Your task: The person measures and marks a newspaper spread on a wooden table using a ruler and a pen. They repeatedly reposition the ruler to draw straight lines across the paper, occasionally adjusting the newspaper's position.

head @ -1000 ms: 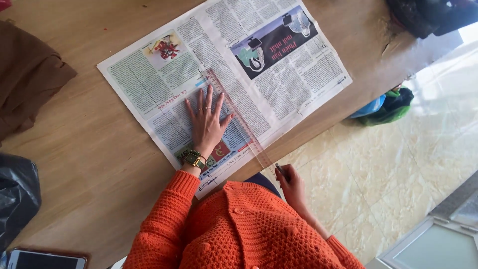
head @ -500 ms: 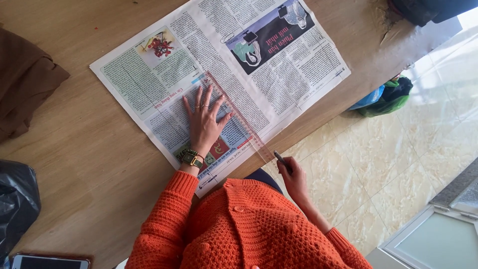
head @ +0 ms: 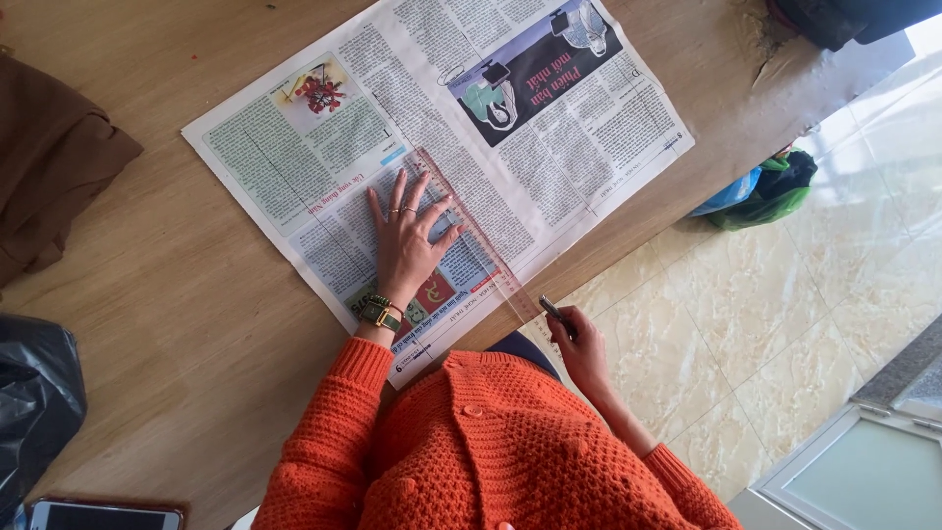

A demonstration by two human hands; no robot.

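Observation:
An open newspaper (head: 294,157) lies spread on a wooden table (head: 177,324). My left hand (head: 407,240), with rings and a green wristwatch, presses flat with fingers spread on the paper and on a clear plastic ruler (head: 481,250) that runs along the fold toward the table's near edge. My right hand (head: 579,344) is at the ruler's near end, just off the table edge, closed around a dark pen (head: 551,308). Both arms wear orange knitted sleeves.
A brown cloth (head: 49,167) lies at the left of the table, a black plastic bag (head: 34,412) below it, and a phone (head: 103,515) at the bottom left. Blue and green bags (head: 760,191) sit on the marble floor. A dark object (head: 844,20) rests at the top right.
The view has shifted a little. My left hand stays pressed on the ruler; my right hand with the pen has stayed near the ruler's near end.

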